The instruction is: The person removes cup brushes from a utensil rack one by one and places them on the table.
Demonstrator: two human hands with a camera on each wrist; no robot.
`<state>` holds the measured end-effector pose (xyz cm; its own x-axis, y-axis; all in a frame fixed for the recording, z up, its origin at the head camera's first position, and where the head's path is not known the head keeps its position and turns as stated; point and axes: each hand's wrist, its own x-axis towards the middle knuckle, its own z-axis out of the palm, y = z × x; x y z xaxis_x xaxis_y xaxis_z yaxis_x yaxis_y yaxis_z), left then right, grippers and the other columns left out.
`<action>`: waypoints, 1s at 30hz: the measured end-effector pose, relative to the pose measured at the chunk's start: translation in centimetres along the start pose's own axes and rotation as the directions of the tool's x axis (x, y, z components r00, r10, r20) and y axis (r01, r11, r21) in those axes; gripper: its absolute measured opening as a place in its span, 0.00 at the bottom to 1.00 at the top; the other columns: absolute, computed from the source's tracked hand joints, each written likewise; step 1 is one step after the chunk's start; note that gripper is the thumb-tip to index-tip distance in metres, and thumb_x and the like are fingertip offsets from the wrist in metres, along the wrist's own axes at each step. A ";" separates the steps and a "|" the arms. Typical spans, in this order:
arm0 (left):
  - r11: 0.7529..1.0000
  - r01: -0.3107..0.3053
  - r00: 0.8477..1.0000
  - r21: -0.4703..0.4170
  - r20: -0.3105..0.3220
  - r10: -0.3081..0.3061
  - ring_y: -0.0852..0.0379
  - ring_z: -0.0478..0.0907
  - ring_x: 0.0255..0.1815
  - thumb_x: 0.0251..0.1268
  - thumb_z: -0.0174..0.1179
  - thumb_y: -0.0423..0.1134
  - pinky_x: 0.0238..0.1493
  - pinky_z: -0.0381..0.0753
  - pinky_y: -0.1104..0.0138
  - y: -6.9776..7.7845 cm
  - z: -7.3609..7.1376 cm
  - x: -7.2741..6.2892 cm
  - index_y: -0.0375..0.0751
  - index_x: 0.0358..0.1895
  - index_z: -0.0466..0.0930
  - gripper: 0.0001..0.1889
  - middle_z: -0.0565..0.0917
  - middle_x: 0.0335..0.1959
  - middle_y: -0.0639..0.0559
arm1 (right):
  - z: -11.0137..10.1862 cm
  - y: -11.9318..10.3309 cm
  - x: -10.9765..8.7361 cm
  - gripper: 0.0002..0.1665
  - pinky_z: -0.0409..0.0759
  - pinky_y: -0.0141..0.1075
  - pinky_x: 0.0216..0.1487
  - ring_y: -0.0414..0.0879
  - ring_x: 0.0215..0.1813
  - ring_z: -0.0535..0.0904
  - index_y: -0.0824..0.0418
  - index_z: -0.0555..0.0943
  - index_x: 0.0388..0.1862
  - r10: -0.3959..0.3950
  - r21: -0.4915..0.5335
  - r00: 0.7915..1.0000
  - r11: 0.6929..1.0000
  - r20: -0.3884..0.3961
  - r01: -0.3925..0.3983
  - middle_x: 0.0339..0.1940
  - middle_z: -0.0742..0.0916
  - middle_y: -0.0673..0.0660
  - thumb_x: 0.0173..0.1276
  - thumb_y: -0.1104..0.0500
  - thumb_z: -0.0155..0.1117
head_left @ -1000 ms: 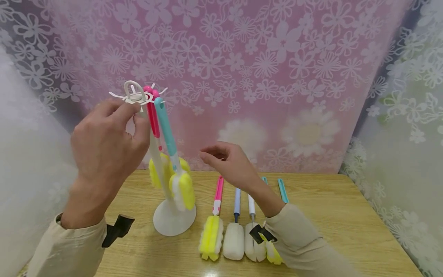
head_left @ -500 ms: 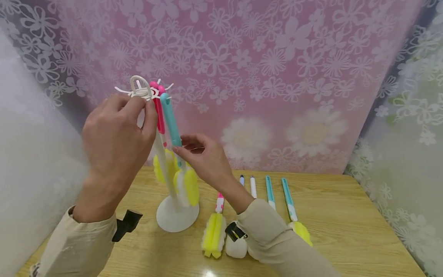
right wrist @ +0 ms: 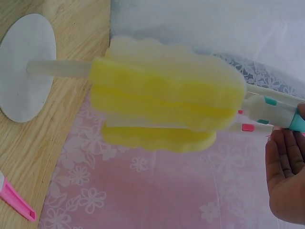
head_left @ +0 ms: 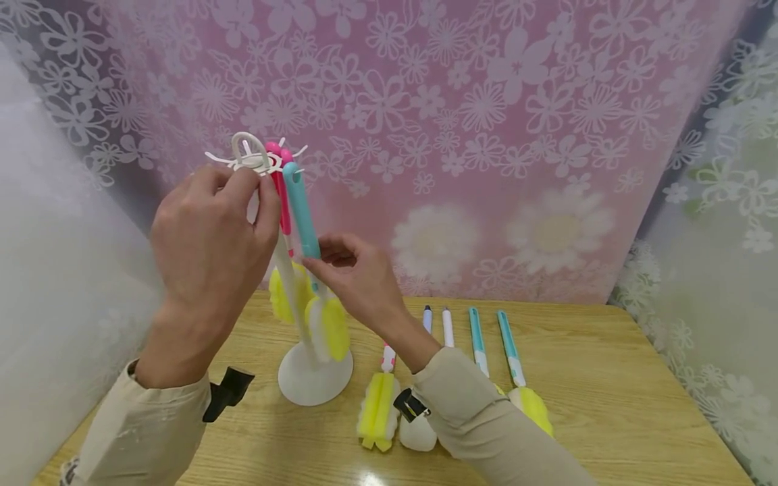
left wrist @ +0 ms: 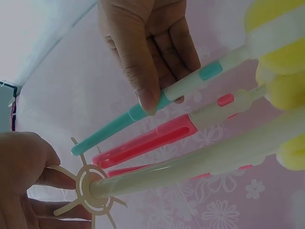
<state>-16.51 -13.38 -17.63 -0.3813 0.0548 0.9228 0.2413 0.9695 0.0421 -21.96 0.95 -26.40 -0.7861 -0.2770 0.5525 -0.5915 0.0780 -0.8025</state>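
My left hand (head_left: 213,250) pinches the hooked top ring (left wrist: 88,186) of a white hanging stand (head_left: 292,297), whose round base (right wrist: 28,67) rests on the table. From one hook hangs a teal-handled bottle brush (head_left: 302,212) with a yellow-and-white sponge head (right wrist: 167,90). Its handle is pinched at the lower end between the thumb and fingers of my right hand (head_left: 365,283). Beside it on the stand hang pink-handled bottle brushes (left wrist: 152,138), their yellow sponge heads partly hidden behind the pole and the teal brush.
On the wooden table (head_left: 608,391), right of the stand, lie a pink bottle brush (head_left: 378,412), teal-handled brushes (head_left: 507,344), a pale blue-handled brush (head_left: 428,318) and a white-handled one (head_left: 448,327). My right forearm covers parts of them. A flowered pink curtain (head_left: 437,169) hangs behind.
My right hand has moved left from empty air to the hanging teal brush and taken hold of its handle. The left hand keeps its grip at the stand's top.
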 end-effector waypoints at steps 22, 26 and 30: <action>0.999 0.024 0.998 -0.029 -0.058 -0.026 0.36 0.73 0.25 0.69 0.48 0.42 0.27 0.71 0.46 -0.1 0.3 -0.1 0.33 0.34 0.82 0.17 0.79 0.28 0.36 | -13.0 -0.1 -3.3 0.13 0.81 0.34 0.42 0.42 0.38 0.83 0.64 0.83 0.44 -0.114 -0.207 0.964 0.976 -0.241 0.064 0.36 0.87 0.55 0.62 0.59 0.68; 0.999 0.033 0.997 -0.033 -0.062 -0.035 0.35 0.73 0.25 0.69 0.48 0.42 0.27 0.71 0.46 -0.2 0.3 -0.3 0.33 0.35 0.82 0.17 0.78 0.29 0.36 | -17.8 1.4 -5.2 0.17 0.79 0.29 0.42 0.39 0.39 0.82 0.64 0.82 0.48 -0.027 -0.311 0.950 0.948 -0.311 -0.074 0.38 0.86 0.54 0.64 0.55 0.67; 0.998 0.045 0.996 -0.043 -0.070 -0.048 0.34 0.72 0.25 0.69 0.47 0.42 0.27 0.70 0.45 -0.2 0.4 -0.5 0.34 0.36 0.83 0.17 0.78 0.29 0.35 | -22.6 3.4 -7.3 0.24 0.79 0.26 0.41 0.37 0.39 0.82 0.66 0.80 0.51 0.141 -0.328 0.928 0.908 -0.346 -0.260 0.37 0.85 0.46 0.65 0.49 0.64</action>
<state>-16.69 -13.49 -18.23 -0.3289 -0.0084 0.9443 0.2620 0.9599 0.0999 -22.28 24.93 -28.07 -0.8746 0.0854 0.4773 -0.3912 0.4572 -0.7987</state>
